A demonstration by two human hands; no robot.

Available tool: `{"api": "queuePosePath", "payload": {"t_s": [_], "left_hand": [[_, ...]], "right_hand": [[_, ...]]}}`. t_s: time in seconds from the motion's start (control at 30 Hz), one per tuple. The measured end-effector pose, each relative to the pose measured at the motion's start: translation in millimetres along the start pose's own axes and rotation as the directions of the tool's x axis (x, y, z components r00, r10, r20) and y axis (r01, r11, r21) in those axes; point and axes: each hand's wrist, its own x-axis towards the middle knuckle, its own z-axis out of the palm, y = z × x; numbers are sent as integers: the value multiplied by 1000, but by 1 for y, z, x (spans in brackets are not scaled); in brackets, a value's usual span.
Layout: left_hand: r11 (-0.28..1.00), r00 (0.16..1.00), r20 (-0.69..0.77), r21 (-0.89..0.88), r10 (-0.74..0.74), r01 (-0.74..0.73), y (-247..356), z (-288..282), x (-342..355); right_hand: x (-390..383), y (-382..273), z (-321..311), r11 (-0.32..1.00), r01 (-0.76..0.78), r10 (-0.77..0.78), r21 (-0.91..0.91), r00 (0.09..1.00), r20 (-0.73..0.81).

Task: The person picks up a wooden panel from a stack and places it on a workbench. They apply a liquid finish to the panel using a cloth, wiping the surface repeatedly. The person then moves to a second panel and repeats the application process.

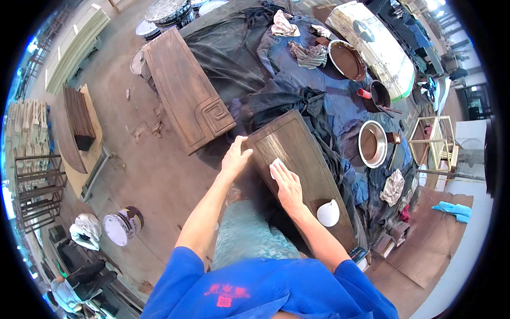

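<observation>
In front of me lies a dark brown wooden panel (pixel 313 165) with a line grooved along its border. My right hand (pixel 289 190) is laid on its face, fingers together over a small white pad (pixel 273 169) pressed to the wood. Most of the pad is hidden under the fingers. At the panel's near left corner is my left hand (pixel 235 158), thumb and fingers apart, holding nothing. A white round piece (pixel 328 213) rests on the panel beside my right forearm.
Left of it lies a second brown panel (pixel 180 90) with a carved corner. Dark cloth (pixel 228 53) covers the surface beyond. To the right are a basin (pixel 372 143) and a pan (pixel 347 60) of brown liquid, a black pot (pixel 378 95) and crumpled rags (pixel 392 187). A paint bucket (pixel 122 226) stands on the floor.
</observation>
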Motion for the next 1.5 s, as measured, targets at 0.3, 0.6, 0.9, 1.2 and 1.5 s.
{"api": "queuePosePath", "payload": {"t_s": [0.3, 0.6, 0.9, 1.2, 1.5], "left_hand": [[999, 998, 30, 23, -48, 48, 4, -7, 1], [998, 997, 43, 30, -64, 63, 8, -8, 2], [997, 995, 63, 34, -77, 75, 11, -6, 4], [994, 992, 76, 42, -101, 98, 12, -5, 8], [993, 991, 66, 18, -113, 112, 13, -5, 4]], "right_hand": [[18, 4, 1, 999, 21, -21, 40, 1000, -23], [58, 17, 2, 993, 109, -110, -34, 993, -32], [115, 23, -21, 840, -200, 159, 504, 980, 123], [73, 41, -32, 753, -497, 476, 430, 864, 164], [54, 28, -11, 886, -274, 369, 373, 905, -212]]}}
